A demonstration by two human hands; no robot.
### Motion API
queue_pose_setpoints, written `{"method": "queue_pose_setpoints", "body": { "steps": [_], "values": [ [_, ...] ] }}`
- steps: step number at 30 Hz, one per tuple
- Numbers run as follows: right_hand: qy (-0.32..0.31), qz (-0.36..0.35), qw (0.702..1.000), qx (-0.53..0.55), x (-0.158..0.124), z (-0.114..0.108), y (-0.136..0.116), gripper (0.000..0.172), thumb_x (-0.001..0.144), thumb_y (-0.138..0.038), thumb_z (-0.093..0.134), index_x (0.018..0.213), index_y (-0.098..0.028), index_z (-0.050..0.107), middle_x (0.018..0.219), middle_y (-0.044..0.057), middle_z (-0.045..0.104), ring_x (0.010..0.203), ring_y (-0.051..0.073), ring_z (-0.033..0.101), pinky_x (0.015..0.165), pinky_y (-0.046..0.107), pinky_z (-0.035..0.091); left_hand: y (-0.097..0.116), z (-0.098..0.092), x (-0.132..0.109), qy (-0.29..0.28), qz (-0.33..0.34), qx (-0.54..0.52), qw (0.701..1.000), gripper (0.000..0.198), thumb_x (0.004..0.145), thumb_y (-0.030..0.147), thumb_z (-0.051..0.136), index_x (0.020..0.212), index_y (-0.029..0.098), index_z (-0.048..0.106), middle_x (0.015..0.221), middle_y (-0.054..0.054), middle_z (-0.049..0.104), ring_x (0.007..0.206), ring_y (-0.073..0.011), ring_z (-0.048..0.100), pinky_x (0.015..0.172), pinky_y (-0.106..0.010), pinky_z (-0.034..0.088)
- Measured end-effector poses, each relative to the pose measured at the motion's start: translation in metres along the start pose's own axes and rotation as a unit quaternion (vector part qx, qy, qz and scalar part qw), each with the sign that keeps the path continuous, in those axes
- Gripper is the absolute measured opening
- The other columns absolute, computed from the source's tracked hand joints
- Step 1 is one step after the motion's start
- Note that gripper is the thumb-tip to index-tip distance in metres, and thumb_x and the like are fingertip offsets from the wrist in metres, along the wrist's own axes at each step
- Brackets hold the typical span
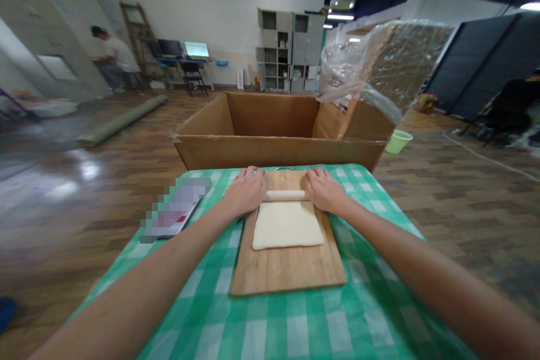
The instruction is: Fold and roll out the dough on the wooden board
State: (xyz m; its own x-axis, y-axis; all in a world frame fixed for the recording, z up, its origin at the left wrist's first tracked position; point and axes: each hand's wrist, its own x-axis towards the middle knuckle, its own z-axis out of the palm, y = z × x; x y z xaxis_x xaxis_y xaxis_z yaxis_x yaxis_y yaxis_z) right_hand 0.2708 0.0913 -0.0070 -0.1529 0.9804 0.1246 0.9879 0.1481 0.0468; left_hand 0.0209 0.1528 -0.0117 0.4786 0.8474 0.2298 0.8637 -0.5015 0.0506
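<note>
A pale wooden rolling pin (pixel 286 196) lies crosswise at the far edge of a flat, roughly rectangular sheet of dough (pixel 287 228). My left hand (pixel 248 188) grips the pin's left end, fingers wrapped over it. On the right end, my right hand (pixel 323 188) is closed in the same way. Both the dough and the pin are on a wooden cutting board (pixel 289 273), with bare wood showing in front of the dough. My hands cover the ends of the pin.
A green-and-white checked cloth (pixel 202 315) covers the table. Left of the board lies a flat, blurred-out object (pixel 179 208). Beyond the table stands a large open cardboard box (pixel 278 152), with a plastic-wrapped piece (pixel 400 62) behind its right side. A person (pixel 116 56) sits far left.
</note>
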Motion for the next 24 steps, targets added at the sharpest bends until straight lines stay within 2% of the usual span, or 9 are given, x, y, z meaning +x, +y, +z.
{"method": "queue_pose_setpoints", "body": {
  "steps": [5,10,15,20,24],
  "values": [
    [-0.024,-0.051,0.998,-0.009,0.010,0.005,0.006,0.043,0.106,-0.019,0.032,0.135,-0.012,0.063,0.145,0.020,0.058,0.136,0.033,0.048,0.113,0.044,0.036,-0.009,0.010,0.009,-0.027,0.007,0.013,1.000,0.043,0.104,0.025,0.030,0.140,0.016,0.053,0.144,-0.018,0.056,0.138,-0.0310,0.050,0.113,-0.045,0.039],
    [-0.024,-0.041,0.999,-0.022,0.022,0.009,0.009,0.045,0.105,-0.019,0.034,0.140,-0.008,0.060,0.143,0.023,0.060,0.135,0.034,0.052,0.110,0.048,0.041,-0.014,0.016,0.020,-0.029,0.022,0.028,0.999,0.049,0.102,0.021,0.030,0.146,0.011,0.049,0.152,-0.021,0.052,0.142,-0.0311,0.047,0.116,-0.044,0.035],
    [-0.018,-0.079,0.996,-0.038,0.026,0.010,0.010,0.039,0.103,-0.017,0.040,0.125,-0.011,0.071,0.145,0.021,0.059,0.137,0.034,0.051,0.113,0.049,0.041,-0.016,0.017,0.024,-0.024,0.042,0.040,0.998,0.051,0.100,0.019,0.032,0.145,0.006,0.053,0.150,-0.024,0.054,0.141,-0.0334,0.049,0.115,-0.047,0.037],
    [0.012,-0.102,0.993,-0.058,0.017,0.006,0.007,0.039,0.104,-0.015,0.038,0.122,-0.007,0.072,0.143,0.024,0.059,0.138,0.035,0.049,0.114,0.052,0.040,-0.014,0.014,0.017,0.003,0.072,0.043,0.996,0.050,0.102,0.020,0.032,0.145,0.007,0.055,0.150,-0.023,0.055,0.143,-0.0329,0.047,0.119,-0.049,0.034],
    [0.038,-0.118,0.991,-0.059,0.002,0.001,0.001,0.042,0.106,-0.013,0.032,0.120,-0.006,0.071,0.139,0.022,0.063,0.137,0.032,0.050,0.117,0.047,0.038,-0.007,0.007,0.000,0.007,0.099,0.054,0.994,0.046,0.104,0.021,0.031,0.134,0.007,0.063,0.148,-0.022,0.057,0.144,-0.0338,0.047,0.121,-0.049,0.033]
  ]
}}
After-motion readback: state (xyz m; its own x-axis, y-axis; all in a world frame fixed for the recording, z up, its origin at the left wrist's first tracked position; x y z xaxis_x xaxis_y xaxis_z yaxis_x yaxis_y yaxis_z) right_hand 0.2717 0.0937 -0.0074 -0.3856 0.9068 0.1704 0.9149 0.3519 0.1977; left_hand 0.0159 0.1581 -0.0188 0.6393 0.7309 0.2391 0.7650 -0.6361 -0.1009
